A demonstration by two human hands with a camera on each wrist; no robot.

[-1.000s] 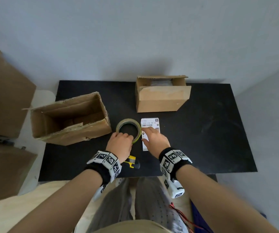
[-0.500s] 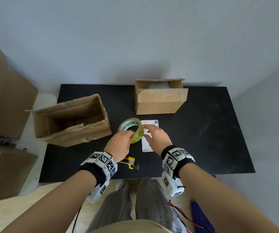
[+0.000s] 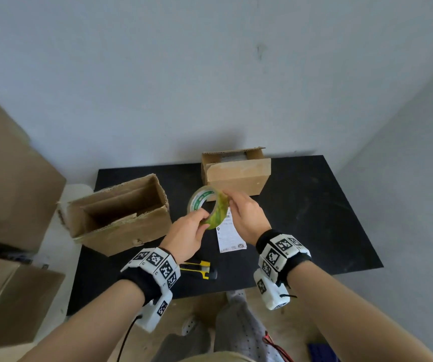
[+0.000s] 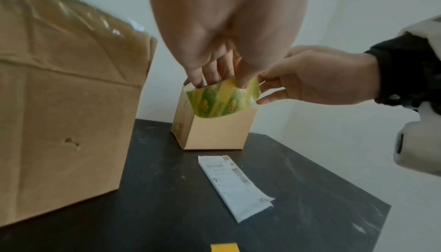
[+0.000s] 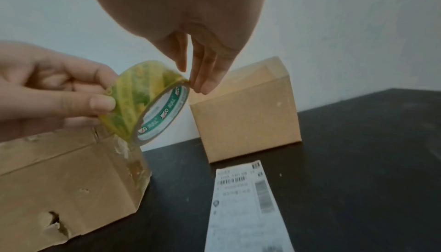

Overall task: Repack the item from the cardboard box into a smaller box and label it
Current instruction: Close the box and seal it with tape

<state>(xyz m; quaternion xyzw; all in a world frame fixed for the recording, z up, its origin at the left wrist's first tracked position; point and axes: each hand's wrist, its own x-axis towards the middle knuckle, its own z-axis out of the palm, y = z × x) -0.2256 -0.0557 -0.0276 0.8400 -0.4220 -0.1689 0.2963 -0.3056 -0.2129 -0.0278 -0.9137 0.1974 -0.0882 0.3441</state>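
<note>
Left hand (image 3: 188,236) grips the tape (image 3: 211,209) held on edge above the black bench (image 3: 314,218), hole facing left; right hand (image 3: 246,218) pinches its far rim. Label (image 3: 229,237) lies flat below, long axis toward the small box (image 3: 237,176) (flaps up). Big box (image 3: 121,220) left; grey wall behind.

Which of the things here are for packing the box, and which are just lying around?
For the job: tape, held up by both the left hand and right hand; small box; big box, open; label, flat on the table.

Lying about: knife; stacked boxes at left.
</note>
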